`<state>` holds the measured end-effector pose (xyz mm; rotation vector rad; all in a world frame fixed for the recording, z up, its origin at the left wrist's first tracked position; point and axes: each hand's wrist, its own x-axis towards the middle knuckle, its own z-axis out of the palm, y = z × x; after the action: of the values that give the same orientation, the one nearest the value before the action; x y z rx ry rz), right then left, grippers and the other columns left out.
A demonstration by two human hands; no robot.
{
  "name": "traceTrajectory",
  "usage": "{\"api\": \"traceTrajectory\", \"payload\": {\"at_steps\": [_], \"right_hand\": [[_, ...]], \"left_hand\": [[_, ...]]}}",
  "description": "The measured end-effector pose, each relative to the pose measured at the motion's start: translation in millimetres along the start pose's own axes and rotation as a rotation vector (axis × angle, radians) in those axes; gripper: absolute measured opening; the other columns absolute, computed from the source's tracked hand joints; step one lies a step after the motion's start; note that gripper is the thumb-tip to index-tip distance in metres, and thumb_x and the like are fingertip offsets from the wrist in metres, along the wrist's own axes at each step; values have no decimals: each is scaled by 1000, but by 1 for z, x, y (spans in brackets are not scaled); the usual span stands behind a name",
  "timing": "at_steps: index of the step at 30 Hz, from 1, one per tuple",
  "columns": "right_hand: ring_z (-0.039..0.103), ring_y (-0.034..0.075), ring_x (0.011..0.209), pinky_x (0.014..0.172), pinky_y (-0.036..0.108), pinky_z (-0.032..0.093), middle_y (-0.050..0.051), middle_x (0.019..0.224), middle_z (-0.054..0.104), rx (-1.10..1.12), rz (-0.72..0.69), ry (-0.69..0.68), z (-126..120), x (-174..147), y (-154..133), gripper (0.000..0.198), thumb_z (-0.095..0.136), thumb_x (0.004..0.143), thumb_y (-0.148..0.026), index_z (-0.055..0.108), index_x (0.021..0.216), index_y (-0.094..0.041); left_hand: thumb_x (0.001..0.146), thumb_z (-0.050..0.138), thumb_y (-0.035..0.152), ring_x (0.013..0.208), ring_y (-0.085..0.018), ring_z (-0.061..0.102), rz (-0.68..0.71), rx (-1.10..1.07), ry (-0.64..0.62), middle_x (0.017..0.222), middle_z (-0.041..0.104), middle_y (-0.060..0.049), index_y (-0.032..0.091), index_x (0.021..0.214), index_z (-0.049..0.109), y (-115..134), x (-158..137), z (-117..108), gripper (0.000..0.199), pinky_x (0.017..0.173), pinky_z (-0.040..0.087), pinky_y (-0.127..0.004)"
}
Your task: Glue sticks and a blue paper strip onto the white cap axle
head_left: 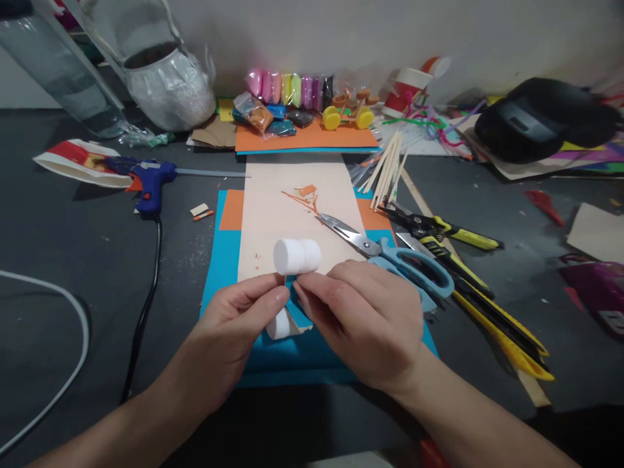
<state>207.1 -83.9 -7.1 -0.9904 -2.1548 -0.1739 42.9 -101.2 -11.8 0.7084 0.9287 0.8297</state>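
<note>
Between my two hands is a small craft piece with a blue card body (298,308) and white round foam-like parts (288,257) at its top and lower left. My left hand (238,318) pinches its left edge between thumb and fingers. Closed on its right side, near the upper white part, is my right hand (365,318); the fingertips partly hide what they grip. Under the piece lie cream paper (263,214) and a blue sheet (219,260). Light-blue-handled scissors (414,266) rest just beyond my right hand, blades pointing away to the left.
At left lies a blue glue gun (153,182) with its cord. Pliers (439,227), a cutter knife (458,266) and wooden sticks (385,169) sit at right. Behind are clay packs (287,91), a yellow-wheeled model (348,116), a silvery pot (168,84) and a black cap (536,120).
</note>
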Motion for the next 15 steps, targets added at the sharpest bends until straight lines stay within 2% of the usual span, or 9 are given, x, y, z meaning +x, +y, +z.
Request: {"api": "traceTrajectory", "payload": {"at_steps": [3,10,15], "right_hand": [[48,16,54,52,31,35,3,58,60,-15,-9,-11,-1,-1,1,16,61,89,-13,71,76,-12],[48,14,55,53,30,35,2,60,60,-4,-22,-24,1,-3,2,15,59,89,-12,69,77,-12],[50,14,57,54,30,36,2,63,61,6,-59,-35,0,-2,6,15,60,88,-11,67,75,-13]], "left_hand": [[91,62,30,78,-14,57,7,28,-4,82,68,0,22,93,76,0,0,-1,16,74,45,-26],[87,65,36,67,-15,57,-24,74,44,67,64,-1,18,87,75,3,-1,-1,20,65,44,-28],[90,63,35,68,-13,51,-25,70,12,71,61,1,20,87,73,3,0,-1,18,64,40,-25]]}}
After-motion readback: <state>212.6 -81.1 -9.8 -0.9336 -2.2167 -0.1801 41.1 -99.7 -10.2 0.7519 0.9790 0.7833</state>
